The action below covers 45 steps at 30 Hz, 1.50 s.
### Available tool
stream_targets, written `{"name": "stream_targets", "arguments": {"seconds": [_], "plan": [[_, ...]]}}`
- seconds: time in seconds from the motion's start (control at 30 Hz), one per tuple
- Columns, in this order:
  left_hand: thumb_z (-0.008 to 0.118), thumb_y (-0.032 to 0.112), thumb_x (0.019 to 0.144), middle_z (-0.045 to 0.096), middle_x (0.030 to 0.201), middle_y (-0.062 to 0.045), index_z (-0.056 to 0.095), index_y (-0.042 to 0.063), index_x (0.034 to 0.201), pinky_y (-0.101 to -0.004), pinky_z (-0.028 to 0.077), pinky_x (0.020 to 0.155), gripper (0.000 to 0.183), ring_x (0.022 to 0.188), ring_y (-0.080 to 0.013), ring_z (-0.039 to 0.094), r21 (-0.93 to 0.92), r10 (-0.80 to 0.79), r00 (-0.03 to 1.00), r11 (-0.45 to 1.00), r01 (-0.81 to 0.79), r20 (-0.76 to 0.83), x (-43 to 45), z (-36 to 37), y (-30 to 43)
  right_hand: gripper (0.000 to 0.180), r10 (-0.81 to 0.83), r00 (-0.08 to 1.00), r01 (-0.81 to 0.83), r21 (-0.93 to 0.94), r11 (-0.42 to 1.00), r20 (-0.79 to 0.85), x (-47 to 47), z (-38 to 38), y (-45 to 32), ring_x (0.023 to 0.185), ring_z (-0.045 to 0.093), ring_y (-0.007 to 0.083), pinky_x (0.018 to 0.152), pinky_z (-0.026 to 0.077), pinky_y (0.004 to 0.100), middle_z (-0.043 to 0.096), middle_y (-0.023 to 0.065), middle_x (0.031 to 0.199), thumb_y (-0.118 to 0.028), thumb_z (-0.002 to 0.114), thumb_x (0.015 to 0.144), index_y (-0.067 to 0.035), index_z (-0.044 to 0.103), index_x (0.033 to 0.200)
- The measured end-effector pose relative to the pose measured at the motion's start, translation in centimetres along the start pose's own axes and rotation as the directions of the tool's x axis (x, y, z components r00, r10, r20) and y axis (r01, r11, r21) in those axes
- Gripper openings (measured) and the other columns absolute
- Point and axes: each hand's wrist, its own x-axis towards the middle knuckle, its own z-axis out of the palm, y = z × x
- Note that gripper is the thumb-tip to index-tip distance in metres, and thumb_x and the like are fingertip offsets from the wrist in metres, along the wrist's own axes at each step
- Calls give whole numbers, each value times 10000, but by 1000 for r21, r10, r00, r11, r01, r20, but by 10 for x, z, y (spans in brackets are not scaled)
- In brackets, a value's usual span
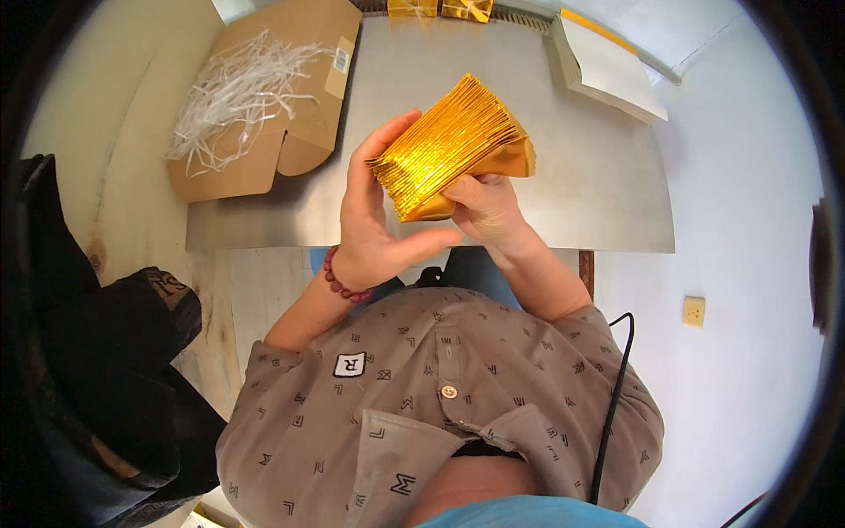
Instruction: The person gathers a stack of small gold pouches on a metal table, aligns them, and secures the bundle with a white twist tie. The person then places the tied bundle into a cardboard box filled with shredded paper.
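Observation:
A thick stack of shiny gold foil sheets or pouches (449, 142) is held above the metal table, its many layered edges facing up. My right hand (485, 204) grips the stack at its lower right, thumb on the near side. My left hand (379, 204), with a beaded bracelet at the wrist, is cupped around the stack's left end; its fingers lie behind that end and its thumb points right, off the foil. Whether the left palm presses on the stack cannot be told.
On the metal table (594, 198), an open cardboard box (224, 185) with white ribbon strips (244, 99) lies at the left. Gold tied bundles (412, 8) are at the far edge. A stack of white sheets (614, 66) lies far right. Dark cloth (119, 343) hangs at the left.

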Motion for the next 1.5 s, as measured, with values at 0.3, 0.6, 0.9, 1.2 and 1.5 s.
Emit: {"name": "stream_targets", "arguments": {"seconds": [0.3, 0.6, 0.9, 1.2, 1.5], "plan": [[812, -8, 810, 327, 1607, -226, 392, -9, 1472, -396, 412, 1153, 784, 1431, -270, 429, -134, 120, 992, 983, -126, -48, 22, 5, -11, 553, -246, 965, 261, -291, 921, 85, 18, 7, -10, 1125, 632, 189, 969, 533, 329, 655, 80, 1247, -144, 825, 854, -15, 576, 1330], [785, 3, 864, 662, 1258, -124, 545, -13, 1334, -317, 506, 985, 528, 1134, -170, 635, 102, 22, 990, 995, -8, -137, 19, -12, -15, 585, -172, 983, 181, -393, 902, 57, 21, 3, -17, 1174, 630, 227, 986, 537, 372, 635, 106, 1296, -90, 813, 844, -16, 547, 1359], [744, -4, 904, 703, 1004, -43, 597, -21, 1228, -254, 519, 815, 356, 882, -102, 647, 30, -44, 982, 998, 50, -185, 29, -35, -19, 708, -203, 971, 50, -718, 694, -129, -11, -25, -30, 1394, 457, 228, 1154, 371, 392, 464, 114, 1526, -162, 768, 878, -27, 443, 1493], [730, 11, 911, 701, 959, -37, 637, -25, 1164, -245, 514, 785, 272, 861, -88, 641, 97, -160, 981, 984, 150, 107, 33, -36, -13, 1018, -265, 943, 256, -947, 195, 201, -3, -7, -83, 1416, 451, 257, 1191, 321, 394, 463, 137, 1541, -261, 886, 722, -26, 355, 1559], [820, 92, 857, 667, 1119, -44, 580, 21, 1232, -280, 497, 904, 451, 998, -116, 633, 1, -190, 979, 982, 191, 78, 34, -23, -19, 670, -299, 952, 228, -793, 565, 60, 13, -14, -68, 1189, 598, 158, 1029, 491, 314, 627, 90, 1298, -112, 831, 838, -17, 515, 1421]]}}
